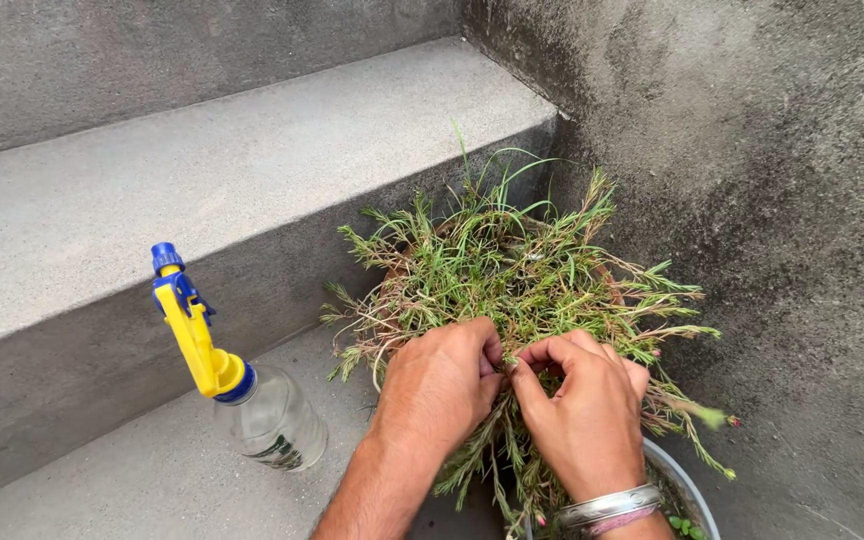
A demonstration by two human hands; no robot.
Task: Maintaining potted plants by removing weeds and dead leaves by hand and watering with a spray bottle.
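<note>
The left hand is curled, fingers bent into the plant, its fingertips hidden among the stems, so what it pinches cannot be told. The right hand is beside it, thumb and forefinger closed together on thin stems near the plant's middle; a metal bangle and a pink thread circle its wrist. The two hands nearly touch at the knuckles. The plant, spiky green with dry brown strands, spreads over a pot standing in the corner by the wall. A spray bottle with a yellow and blue head stands to the left, near the step.
</note>
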